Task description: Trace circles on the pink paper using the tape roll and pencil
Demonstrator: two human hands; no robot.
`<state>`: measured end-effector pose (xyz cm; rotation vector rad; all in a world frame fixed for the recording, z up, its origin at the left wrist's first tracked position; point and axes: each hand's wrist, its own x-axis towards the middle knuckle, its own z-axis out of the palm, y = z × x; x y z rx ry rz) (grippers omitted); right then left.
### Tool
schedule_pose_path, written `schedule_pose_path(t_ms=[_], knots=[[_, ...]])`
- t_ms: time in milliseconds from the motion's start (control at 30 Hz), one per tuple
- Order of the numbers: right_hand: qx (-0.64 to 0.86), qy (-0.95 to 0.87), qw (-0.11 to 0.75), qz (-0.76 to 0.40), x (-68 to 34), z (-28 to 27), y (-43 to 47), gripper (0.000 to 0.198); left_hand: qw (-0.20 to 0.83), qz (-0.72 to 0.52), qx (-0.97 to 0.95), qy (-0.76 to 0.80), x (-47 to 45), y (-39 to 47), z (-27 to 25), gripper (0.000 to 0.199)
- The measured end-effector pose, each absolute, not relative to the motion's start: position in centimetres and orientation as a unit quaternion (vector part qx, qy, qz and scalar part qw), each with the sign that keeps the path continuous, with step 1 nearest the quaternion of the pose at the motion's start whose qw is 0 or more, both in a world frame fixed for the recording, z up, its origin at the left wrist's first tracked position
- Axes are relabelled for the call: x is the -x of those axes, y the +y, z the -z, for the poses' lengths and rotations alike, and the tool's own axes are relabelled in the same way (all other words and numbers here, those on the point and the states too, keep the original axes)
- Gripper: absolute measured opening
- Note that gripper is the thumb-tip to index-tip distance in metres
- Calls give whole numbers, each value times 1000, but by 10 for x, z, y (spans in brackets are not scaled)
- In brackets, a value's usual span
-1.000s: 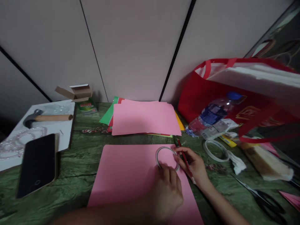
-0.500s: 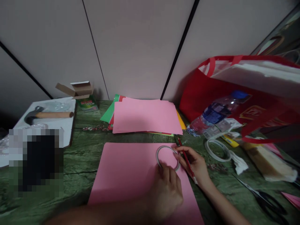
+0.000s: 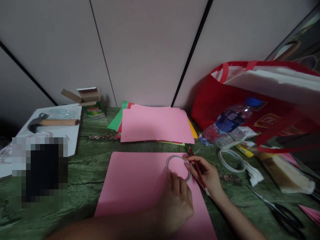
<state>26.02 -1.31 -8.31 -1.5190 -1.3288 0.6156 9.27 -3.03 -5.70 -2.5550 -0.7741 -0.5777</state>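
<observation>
A pink sheet of paper (image 3: 132, 186) lies flat before me. On its upper right part rests a thin roll of tape (image 3: 167, 163), lying flat like a ring. My left hand (image 3: 178, 201) is closed at the ring's lower edge, fingers bent down onto it; the fingertips are partly hidden. At the ring's right side, my right hand (image 3: 208, 175) touches it with thumb and fingertips. A red pencil (image 3: 198, 171) slants through the right hand, its far end pointing up and left past the paper's corner.
Behind lies a stack of coloured paper (image 3: 155, 123). On the right are a red bag (image 3: 210, 100), a bottle (image 3: 227, 121), another tape roll (image 3: 225, 163) and scissors (image 3: 275, 206). On the left, a hammer (image 3: 58, 122) lies on a white board (image 3: 75, 140) beside a small opened box (image 3: 93, 110).
The view has shifted very slightly. My left hand has moved a little to the left along the ring's lower edge; the right hand and pencil look nearly the same.
</observation>
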Motion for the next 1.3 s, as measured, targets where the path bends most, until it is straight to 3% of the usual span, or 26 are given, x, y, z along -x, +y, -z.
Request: schedule_pose_path(t_ms=[467, 867, 1100, 1300], knots=[[606, -544, 514, -270, -260, 82, -8, 27, 204, 154, 920, -297, -91, -13, 57, 22], [565, -421, 621, -345, -264, 68, 2, 39, 135, 75, 930, -334, -97, -3, 41, 21], [576, -493, 553, -346, -276, 65, 24, 54, 120, 47, 937, -326, -102, 3, 31, 27], [592, -515, 513, -347, -274, 68, 41, 55, 142, 85, 933, -319, -104, 2, 36, 34]])
